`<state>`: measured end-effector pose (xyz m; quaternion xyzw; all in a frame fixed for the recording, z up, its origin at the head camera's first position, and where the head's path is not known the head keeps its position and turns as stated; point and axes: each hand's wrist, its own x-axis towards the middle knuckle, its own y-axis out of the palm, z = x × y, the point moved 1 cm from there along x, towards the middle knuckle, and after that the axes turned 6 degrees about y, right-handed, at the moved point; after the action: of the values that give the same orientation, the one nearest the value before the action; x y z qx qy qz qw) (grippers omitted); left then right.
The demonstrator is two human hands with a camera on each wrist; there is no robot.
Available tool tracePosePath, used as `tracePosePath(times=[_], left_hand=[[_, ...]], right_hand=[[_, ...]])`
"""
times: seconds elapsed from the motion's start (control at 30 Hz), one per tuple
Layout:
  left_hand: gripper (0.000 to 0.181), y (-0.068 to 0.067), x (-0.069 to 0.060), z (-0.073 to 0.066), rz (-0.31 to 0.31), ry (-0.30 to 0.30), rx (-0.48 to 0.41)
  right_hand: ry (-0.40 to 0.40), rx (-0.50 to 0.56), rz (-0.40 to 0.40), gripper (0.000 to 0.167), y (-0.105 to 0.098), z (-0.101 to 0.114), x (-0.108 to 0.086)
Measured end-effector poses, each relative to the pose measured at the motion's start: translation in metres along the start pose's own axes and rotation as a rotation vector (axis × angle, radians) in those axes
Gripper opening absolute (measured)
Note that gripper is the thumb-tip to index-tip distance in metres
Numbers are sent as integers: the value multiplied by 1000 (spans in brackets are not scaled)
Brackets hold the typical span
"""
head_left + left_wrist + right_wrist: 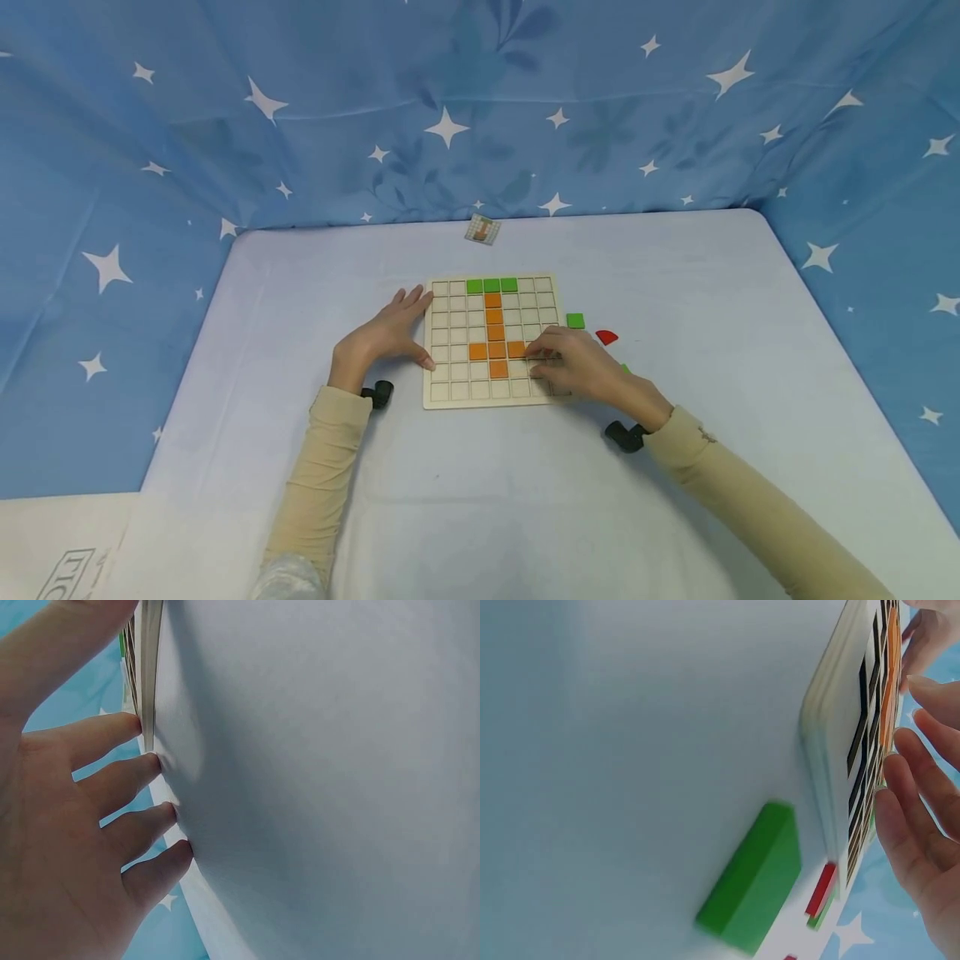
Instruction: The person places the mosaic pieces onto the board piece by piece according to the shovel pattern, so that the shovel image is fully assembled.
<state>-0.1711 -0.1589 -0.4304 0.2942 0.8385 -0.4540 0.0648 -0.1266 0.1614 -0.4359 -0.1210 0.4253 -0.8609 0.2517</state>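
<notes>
A pale grid board [450, 392] lies on the white table, with green tiles [491, 285] in its top row. Orange tiles [496, 333] form a column below them, with one more on each side near its lower end. My left hand [386, 329] rests at the board's left edge, fingers spread and thumb apart; in the left wrist view its fingertips [154, 761] touch near the board's edge. Over the board's lower right is my right hand [573, 362], loosely bent, its fingertips beside the rightmost orange tile. The right wrist view shows no piece between those fingers.
A small patterned card [482, 229] lies behind the board. To its right are a green square [575, 321], a red curved-edged piece [607, 337] and a green piece [754, 881] partly hidden by the right hand in the head view. Blue starry cloth [480, 108] surrounds the table.
</notes>
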Motion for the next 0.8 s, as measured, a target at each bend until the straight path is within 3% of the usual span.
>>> tracePosePath(times=[0.47, 0.8], left_hand=[[124, -1, 0, 2, 6, 1, 5], [123, 1, 0, 1, 3, 11, -9]], right_hand=[[60, -14, -61, 21, -20, -21, -27], [182, -49, -103, 22, -30, -45, -26]])
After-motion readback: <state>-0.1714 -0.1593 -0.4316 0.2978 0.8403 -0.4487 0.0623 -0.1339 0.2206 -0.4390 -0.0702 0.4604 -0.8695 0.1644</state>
